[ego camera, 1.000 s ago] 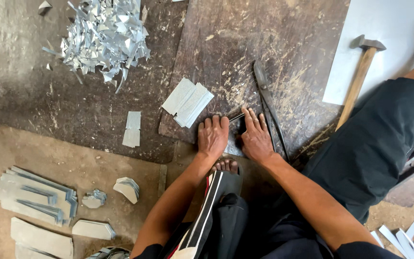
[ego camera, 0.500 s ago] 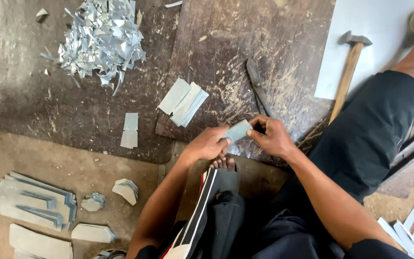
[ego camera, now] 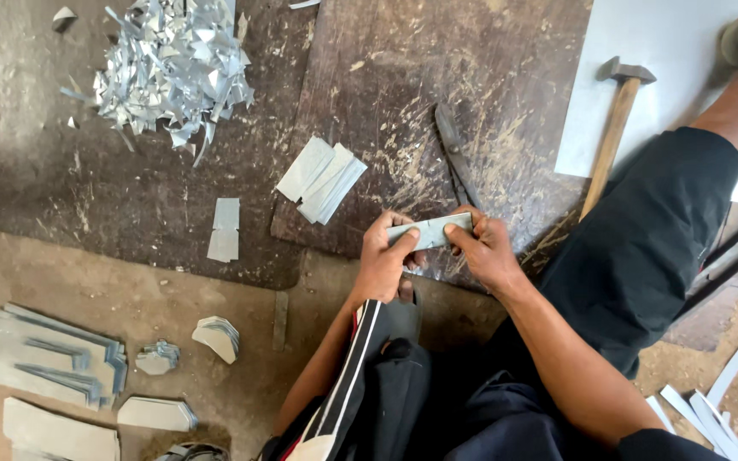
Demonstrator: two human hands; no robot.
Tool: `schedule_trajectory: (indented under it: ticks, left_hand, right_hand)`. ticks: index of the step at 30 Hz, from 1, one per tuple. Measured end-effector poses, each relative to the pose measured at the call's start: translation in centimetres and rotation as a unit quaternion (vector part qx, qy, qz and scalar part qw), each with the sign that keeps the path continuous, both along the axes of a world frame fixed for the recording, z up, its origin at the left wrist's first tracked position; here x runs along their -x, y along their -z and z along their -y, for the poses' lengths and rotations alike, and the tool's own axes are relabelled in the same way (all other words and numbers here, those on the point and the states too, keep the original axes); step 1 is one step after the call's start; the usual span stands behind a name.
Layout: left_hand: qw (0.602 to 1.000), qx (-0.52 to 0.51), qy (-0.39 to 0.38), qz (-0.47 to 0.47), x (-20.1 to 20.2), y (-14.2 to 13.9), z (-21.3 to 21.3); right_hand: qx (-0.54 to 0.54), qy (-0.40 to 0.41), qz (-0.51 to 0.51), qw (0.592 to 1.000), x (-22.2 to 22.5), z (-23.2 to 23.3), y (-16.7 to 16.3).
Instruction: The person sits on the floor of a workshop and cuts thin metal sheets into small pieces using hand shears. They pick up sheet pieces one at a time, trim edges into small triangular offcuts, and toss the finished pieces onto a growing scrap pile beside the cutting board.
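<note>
Since half a second ago the metal strip [ego camera: 430, 230] sits higher and flatter between the two hands; a second ago both palms pressed flat on the board. Left hand [ego camera: 383, 260] grips the strip's left end, thumb on the near face, fingers curled round the far edge, closed on it. Right hand [ego camera: 487, 252] pinches the right end the same way, thumb and forefinger tight on the metal. Strip is pale grey, narrow, held roughly level, just above the near edge of the scarred wooden board [ego camera: 403, 102], clear of its surface. Dark shears [ego camera: 453, 154] lie on the board just beyond the right hand, blades pointing away. Small stack of cut strips [ego camera: 321, 179] rests on the board's left edge, near the left hand but apart from it; one single strip [ego camera: 225, 229] lies further left on the dark floor. Heap of shiny offcuts [ego camera: 172, 68] at top left, well apart. Hammer [ego camera: 615, 128] with wooden handle lies on a pale sheet [ego camera: 685, 51] to the right. Stacked shaped blanks [ego camera: 44, 363] at lower left on the dirt floor.
</note>
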State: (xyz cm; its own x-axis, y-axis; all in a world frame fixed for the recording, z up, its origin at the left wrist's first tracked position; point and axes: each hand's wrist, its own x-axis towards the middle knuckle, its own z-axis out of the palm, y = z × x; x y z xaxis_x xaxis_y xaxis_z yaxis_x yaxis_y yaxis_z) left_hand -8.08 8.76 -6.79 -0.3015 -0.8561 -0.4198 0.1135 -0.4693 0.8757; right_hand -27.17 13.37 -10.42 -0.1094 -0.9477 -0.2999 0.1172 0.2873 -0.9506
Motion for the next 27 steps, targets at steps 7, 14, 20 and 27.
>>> schedule_trajectory:
  ticks: [7,14,20,27]
  left_hand:
    - [1.000,0.007,-0.003,0.024,0.5,-1.0,-0.2]
    - [0.998,-0.040,-0.016,0.047,0.7,-1.1,-0.3]
    - [1.000,-0.024,-0.002,-0.002,0.2,-0.6,-0.3]
    - [1.000,-0.027,-0.003,-0.002,0.4,-0.7,-0.6]
  right_hand:
    - [0.026,0.006,-0.062,0.998,-1.5,0.3,-1.2]
    - [0.127,-0.070,-0.277,0.950,0.4,0.7,-5.8]
    - [0.275,-0.185,-0.341,0.880,1.9,0.7,-6.9]
    - [0.164,-0.167,-0.247,0.940,2.4,0.0,-6.6]
